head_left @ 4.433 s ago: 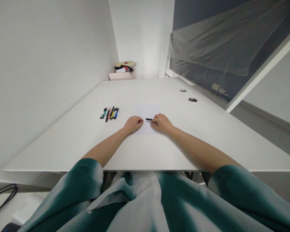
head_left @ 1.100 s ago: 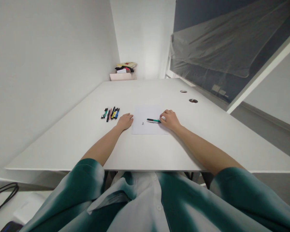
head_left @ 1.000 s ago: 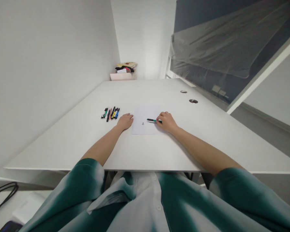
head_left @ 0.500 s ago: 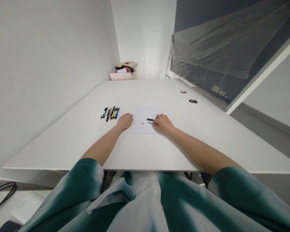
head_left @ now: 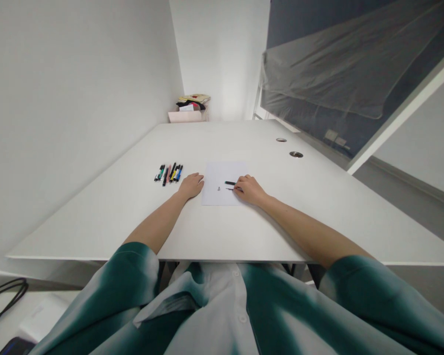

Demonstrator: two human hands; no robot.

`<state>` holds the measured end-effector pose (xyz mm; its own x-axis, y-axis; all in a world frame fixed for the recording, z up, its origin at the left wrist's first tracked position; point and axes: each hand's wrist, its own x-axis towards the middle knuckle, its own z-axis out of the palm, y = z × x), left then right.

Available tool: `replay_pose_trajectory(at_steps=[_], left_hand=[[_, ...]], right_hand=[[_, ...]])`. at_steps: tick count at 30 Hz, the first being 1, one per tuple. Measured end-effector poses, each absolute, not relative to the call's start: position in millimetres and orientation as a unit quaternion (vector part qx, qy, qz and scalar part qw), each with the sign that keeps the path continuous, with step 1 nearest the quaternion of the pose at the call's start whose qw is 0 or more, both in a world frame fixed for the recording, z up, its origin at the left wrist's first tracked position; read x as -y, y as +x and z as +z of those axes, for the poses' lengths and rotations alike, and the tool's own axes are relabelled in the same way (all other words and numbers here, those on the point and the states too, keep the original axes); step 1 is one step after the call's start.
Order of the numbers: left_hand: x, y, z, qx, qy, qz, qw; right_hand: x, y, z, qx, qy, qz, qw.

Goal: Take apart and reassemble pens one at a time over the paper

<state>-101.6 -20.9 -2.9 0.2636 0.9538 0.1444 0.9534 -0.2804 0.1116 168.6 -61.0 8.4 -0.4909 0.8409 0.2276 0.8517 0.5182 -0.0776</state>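
Note:
My left hand lies flat and palm down on the white table, just left of a sheet of white paper. It holds nothing. My right hand rests curled on the paper's right part, over the right end of a black pen. A thin dark rod runs out from under the same fingers. A tiny grey cone-shaped piece stands on the paper between my hands. A row of several coloured pens lies left of my left hand.
A pale pink box with piled items stands beyond the far table edge. Two round grommet holes lie at the far right. A plastic-covered panel rises on the right. Black cables lie on the lower left.
My right hand has slid left over the pen's right end, hiding its green band. Compared with the oldest frame, my left hand has moved off the paper to its left edge.

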Motion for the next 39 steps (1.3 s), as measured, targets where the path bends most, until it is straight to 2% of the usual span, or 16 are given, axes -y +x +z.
replay_pose_trajectory(at_steps=[7,11,14,19,29,39], left_hand=[[20.6,-102.8,-2.9,-0.599,0.794,0.101,0.002],[29.3,-95.0,3.7,-0.573,0.796,0.191,-0.031],[43.8,-77.0,11.5,-0.492,0.829,0.260,-0.063],[63.4,-44.6,14.5,-0.376,0.893,0.233,-0.080],[61.3,-43.4,11.3,-0.385,0.896,0.207,-0.075],[52.0,-57.7,6.4,-0.429,0.872,0.224,-0.068]], right_hand=[[63.1,168.0,13.1,0.867,-0.486,-0.046,0.096],[61.1,169.1,9.8,0.871,-0.470,-0.057,0.134],[60.2,168.5,7.0,0.875,-0.449,-0.068,0.167],[61.8,165.7,6.4,0.886,-0.410,-0.070,0.205],[63.0,163.9,5.5,0.889,-0.398,-0.067,0.218],[62.2,166.8,5.5,0.874,-0.461,-0.055,0.146]])
